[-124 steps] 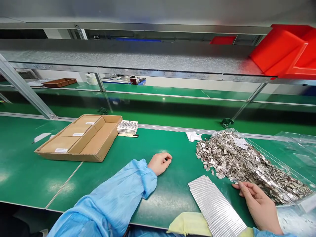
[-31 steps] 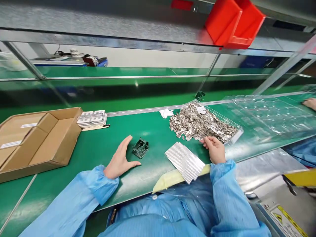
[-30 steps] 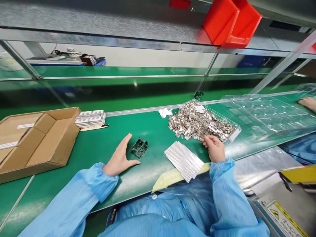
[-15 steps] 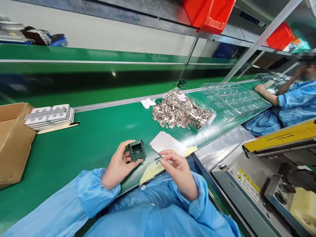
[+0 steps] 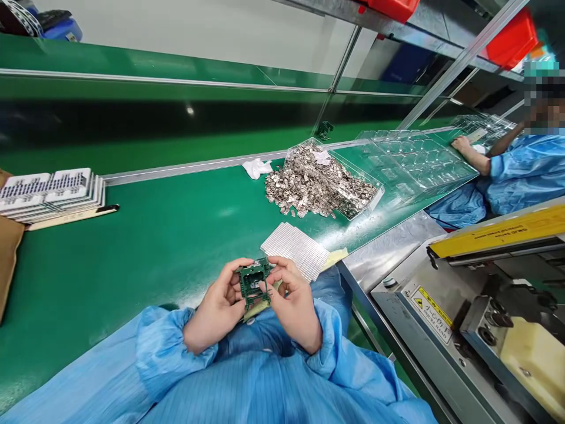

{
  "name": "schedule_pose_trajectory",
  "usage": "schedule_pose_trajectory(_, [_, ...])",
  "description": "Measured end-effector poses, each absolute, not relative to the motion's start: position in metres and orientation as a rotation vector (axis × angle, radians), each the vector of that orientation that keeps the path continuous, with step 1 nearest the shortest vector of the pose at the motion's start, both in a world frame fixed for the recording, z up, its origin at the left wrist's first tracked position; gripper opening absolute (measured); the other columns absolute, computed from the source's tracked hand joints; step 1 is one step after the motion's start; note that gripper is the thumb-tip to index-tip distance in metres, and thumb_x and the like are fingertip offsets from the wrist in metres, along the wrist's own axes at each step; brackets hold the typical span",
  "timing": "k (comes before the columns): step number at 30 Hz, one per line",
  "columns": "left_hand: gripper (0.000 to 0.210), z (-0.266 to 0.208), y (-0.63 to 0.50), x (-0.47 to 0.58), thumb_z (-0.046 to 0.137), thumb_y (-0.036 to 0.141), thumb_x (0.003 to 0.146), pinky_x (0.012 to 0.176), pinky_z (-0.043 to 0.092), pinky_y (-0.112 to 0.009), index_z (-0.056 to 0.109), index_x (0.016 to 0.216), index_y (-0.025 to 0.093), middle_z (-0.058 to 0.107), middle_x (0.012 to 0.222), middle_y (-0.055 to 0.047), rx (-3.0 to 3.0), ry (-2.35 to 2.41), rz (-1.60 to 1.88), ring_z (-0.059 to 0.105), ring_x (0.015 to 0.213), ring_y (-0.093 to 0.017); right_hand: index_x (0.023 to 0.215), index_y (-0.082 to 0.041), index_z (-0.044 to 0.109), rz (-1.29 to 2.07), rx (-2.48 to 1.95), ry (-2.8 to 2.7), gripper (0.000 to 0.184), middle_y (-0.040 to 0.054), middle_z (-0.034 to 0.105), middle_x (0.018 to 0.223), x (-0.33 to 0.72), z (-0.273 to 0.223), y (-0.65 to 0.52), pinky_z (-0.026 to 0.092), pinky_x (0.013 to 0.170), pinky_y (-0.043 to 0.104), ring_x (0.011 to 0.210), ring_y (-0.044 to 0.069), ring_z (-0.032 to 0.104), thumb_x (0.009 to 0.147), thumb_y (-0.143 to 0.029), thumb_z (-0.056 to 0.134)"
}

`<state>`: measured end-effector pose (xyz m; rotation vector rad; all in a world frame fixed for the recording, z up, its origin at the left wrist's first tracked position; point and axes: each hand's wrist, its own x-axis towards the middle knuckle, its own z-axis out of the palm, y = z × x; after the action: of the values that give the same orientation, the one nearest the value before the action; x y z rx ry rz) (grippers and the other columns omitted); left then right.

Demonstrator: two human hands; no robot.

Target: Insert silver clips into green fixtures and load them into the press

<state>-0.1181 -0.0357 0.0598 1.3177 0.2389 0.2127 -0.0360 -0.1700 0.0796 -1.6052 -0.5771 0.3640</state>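
Observation:
My left hand [image 5: 220, 303] is closed around the left side of a dark green, square plastic housing [image 5: 255, 279] with a hollow middle. On its other side, my right hand [image 5: 291, 300] grips the right edge, thumb in front and fingers bent behind. Whether a small part sits between those right fingertips cannot be made out. Just beyond my hands lies a flat, pale sheet with a fine grid [image 5: 295, 250]. A yellow cloth [image 5: 336, 258] shows from under the sheet's right corner.
A heap of small metal pieces [image 5: 304, 182] spills from a clear tray [image 5: 373, 200] on the green bench. Stacked white panels [image 5: 70, 185] stand at left beside a cardboard box [image 5: 9, 253]. Clear blister trays [image 5: 419, 159] and a co-worker [image 5: 525, 168] are at right, behind a machine [image 5: 410, 312].
My right hand has moved left from beside the gridded sheet onto the green housing's right side. The view has shifted, with the cardboard box now mostly out of frame.

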Motion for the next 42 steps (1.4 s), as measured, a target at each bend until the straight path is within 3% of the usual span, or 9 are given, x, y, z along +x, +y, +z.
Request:
schedule_pose_trajectory(7, [0.048,0.057,-0.036,-0.123,0.065,0.024,0.084,0.076,0.059,-0.025,0.043,0.126,0.026,0.064,0.108,-0.006,1.398,0.222,0.187,0.068,0.092,-0.017,0.071,-0.021,0.063,0.290,-1.604,-0.581,0.016,0.0083,0.057,0.117,-0.039,0.077,-0.170,0.045,0.084,0.038,0.100,0.025,0.054,0.086,-0.026,0.064])
schedule_pose_trajectory(12, [0.037,0.057,-0.036,-0.124,0.055,0.031,0.093,0.079,0.057,-0.024,0.043,0.127,0.024,0.064,0.108,-0.007,1.469,0.179,0.213,0.067,0.092,-0.016,0.070,-0.021,0.062,0.310,-1.602,-0.561,0.022,0.0081,0.058,0.112,-0.039,0.078,-0.170,0.046,0.072,0.032,0.088,0.022,0.056,0.087,-0.032,0.067])
schedule_pose_trajectory(16, [0.037,0.057,-0.039,-0.124,0.054,0.035,0.093,0.063,0.055,-0.021,0.042,0.126,0.024,0.064,0.092,-0.003,1.479,0.248,0.227,0.064,0.073,-0.013,0.070,-0.019,0.060,0.395,-1.574,-0.511,0.027,0.0075,0.060,0.106,-0.042,0.077,-0.170,0.041,0.054,0.026,0.073,0.017,0.056,0.086,-0.039,0.070])
schedule_pose_trajectory(22, [0.038,0.056,-0.045,-0.126,0.057,0.037,0.091,0.054,0.053,-0.021,0.043,0.124,0.025,0.063,0.091,-0.002,1.434,0.348,0.235,0.061,0.063,-0.011,0.082,-0.020,0.054,0.592,-1.393,-0.294,0.034,0.0004,0.057,0.079,-0.049,0.070,-0.168,0.037,0.043,0.022,0.052,0.012,0.049,0.079,-0.044,0.077])
schedule_pose_trajectory(28, [0.038,0.054,-0.049,-0.126,0.057,0.037,0.090,0.053,0.054,-0.023,0.041,0.123,0.025,0.061,0.084,0.000,1.402,0.377,0.217,0.060,0.058,-0.012,0.074,-0.022,0.051,0.584,-1.307,-0.237,0.037,-0.0013,0.054,0.069,-0.050,0.072,-0.163,0.045,0.046,0.024,0.056,0.015,0.050,0.073,-0.044,0.080])
schedule_pose_trajectory(42, [0.037,0.066,-0.069,-0.126,0.064,0.035,0.082,0.046,0.054,-0.022,0.047,0.113,0.024,0.061,0.074,0.003,1.393,0.395,0.160,0.059,0.051,-0.011,0.069,-0.022,0.045,0.559,-1.299,-0.140,0.038,-0.0034,0.047,0.061,-0.061,0.075,-0.184,0.045,0.047,0.023,0.052,0.014,0.046,0.072,-0.042,0.077])
